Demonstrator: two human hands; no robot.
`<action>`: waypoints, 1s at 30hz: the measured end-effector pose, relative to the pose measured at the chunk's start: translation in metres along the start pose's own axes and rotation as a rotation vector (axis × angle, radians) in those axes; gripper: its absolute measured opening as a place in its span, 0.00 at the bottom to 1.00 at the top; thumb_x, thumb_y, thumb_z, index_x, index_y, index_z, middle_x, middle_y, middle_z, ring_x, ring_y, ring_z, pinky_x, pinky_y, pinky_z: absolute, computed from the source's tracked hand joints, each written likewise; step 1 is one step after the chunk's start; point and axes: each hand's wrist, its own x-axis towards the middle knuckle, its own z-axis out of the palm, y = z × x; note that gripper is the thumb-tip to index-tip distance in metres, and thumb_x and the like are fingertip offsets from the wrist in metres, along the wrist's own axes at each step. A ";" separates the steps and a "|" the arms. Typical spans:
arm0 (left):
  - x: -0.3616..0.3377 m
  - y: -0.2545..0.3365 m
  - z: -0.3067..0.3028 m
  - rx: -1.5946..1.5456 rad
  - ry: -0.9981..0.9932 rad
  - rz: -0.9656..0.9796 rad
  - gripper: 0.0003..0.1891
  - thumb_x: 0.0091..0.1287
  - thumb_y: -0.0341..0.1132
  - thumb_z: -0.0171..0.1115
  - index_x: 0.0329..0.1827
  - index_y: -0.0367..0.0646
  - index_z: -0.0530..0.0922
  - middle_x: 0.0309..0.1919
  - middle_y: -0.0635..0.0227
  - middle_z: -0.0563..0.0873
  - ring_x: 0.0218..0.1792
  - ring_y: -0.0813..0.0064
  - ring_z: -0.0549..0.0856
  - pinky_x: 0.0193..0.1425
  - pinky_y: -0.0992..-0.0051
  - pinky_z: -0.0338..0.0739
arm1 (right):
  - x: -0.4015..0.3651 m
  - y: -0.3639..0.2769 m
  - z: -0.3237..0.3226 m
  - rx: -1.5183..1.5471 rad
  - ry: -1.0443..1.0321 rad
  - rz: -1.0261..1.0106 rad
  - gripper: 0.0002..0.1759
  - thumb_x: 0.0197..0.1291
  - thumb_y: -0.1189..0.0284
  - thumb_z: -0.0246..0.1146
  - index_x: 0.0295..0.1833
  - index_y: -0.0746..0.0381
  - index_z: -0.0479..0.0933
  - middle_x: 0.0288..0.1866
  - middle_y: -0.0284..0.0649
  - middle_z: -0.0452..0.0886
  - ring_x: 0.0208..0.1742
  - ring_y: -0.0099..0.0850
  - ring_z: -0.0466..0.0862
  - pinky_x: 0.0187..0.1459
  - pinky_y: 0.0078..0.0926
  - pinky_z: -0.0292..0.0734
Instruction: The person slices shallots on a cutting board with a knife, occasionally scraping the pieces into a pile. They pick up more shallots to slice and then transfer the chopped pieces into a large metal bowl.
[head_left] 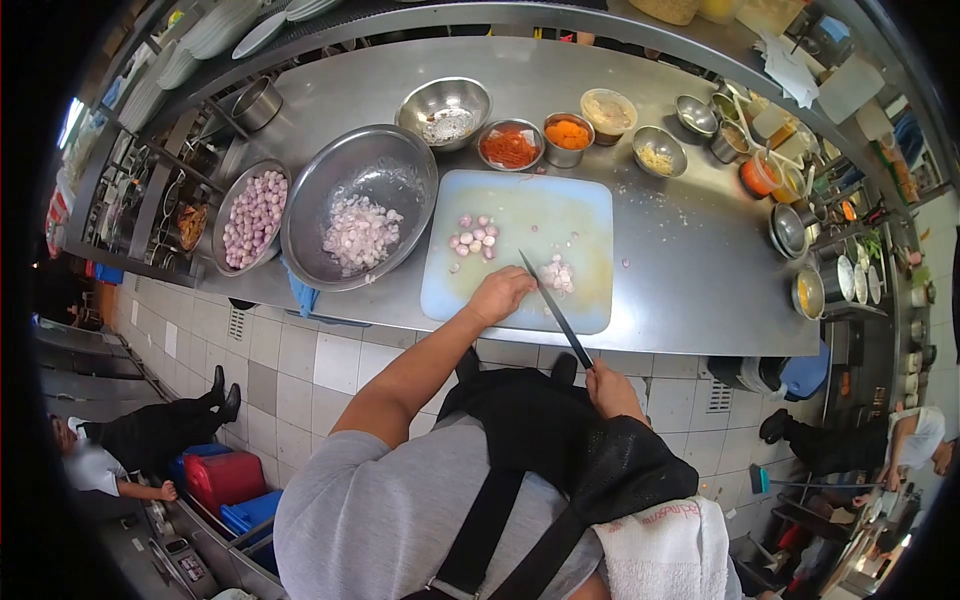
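Shallots [477, 236] on board [510, 190] | steel counter [700, 310] | tiles [340, 360] | right hand [612, 389] grips knife [567, 329] | left hand [503, 294]: unclear

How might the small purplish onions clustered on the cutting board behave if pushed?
The onions would probably roll, since they look small and rounded. They may feel slippery, given their smooth, peeled-looking surfaces. Lying loose together, they could scatter.
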 end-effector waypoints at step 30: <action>0.007 0.032 -0.011 -0.014 0.127 -0.144 0.09 0.67 0.32 0.80 0.45 0.43 0.87 0.46 0.62 0.90 0.48 0.56 0.91 0.52 0.60 0.87 | 0.022 0.016 0.007 0.172 0.045 -0.008 0.16 0.83 0.63 0.59 0.57 0.66 0.80 0.40 0.67 0.88 0.47 0.71 0.87 0.51 0.66 0.81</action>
